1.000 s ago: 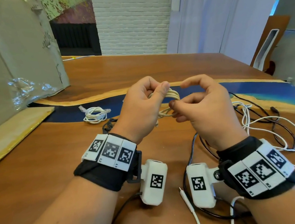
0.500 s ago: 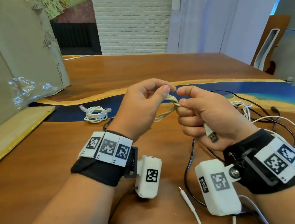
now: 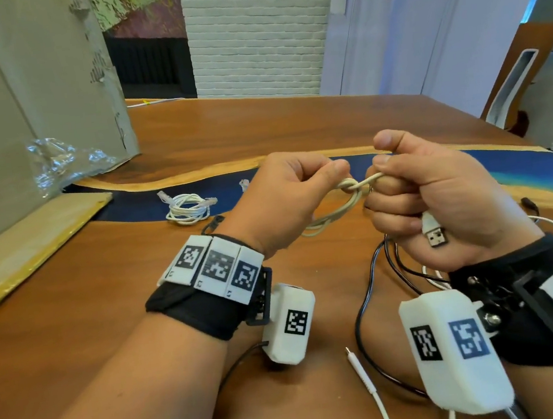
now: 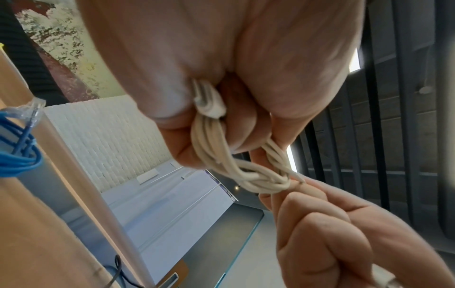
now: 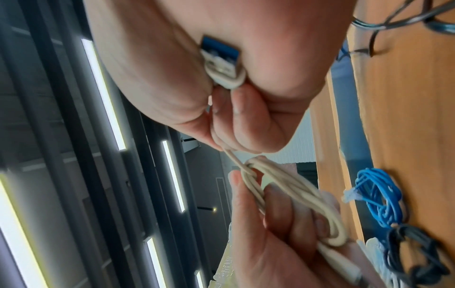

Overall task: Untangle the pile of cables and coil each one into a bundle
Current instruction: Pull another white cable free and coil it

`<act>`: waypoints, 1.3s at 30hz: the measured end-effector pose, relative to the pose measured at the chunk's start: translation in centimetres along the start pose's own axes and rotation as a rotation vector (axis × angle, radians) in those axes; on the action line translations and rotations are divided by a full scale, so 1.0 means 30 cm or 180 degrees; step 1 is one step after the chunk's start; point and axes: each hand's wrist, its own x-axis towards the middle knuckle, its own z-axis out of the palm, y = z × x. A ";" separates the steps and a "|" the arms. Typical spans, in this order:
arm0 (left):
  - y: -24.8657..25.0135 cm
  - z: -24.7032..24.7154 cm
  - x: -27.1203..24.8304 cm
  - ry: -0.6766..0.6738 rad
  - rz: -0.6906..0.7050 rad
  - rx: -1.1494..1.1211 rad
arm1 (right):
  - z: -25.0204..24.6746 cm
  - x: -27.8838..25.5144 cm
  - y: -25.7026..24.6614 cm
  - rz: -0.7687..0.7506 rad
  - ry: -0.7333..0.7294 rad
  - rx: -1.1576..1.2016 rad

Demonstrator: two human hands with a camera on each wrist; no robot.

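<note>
Both hands hold one cream USB cable above the wooden table. My left hand grips its coiled loops, with one white plug tucked in the palm. My right hand is curled round the free end, and the USB plug sticks out below the fist. Between the two hands the end strand wraps round the coil in a knot. A coiled white cable lies on the table beyond my left hand.
Loose black and white cables trail under my right wrist, and a white plug end lies near the front. A cardboard box stands at the left. A blue bundled cable and a dark one show in the right wrist view.
My right hand turned over and closed into a fist round the cable's end, then pulled right, away from the left. The wrap round the coil has drawn tighter.
</note>
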 end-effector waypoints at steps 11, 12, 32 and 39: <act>-0.015 -0.026 0.002 -0.0144 -0.0386 -0.1308 | -0.037 -0.003 -0.008 -0.1273 -0.0499 -0.2367; -0.010 -0.025 0.002 -0.0112 -0.0403 -0.1365 | -0.041 -0.005 -0.012 -0.1322 -0.0530 -0.2452; 0.012 0.042 0.002 0.0440 -0.0190 -0.1550 | 0.012 0.046 0.112 -0.1177 0.0227 -0.1818; 0.002 0.029 0.005 0.0566 -0.0016 -0.1160 | 0.037 0.036 0.131 -0.1016 0.0100 -0.1262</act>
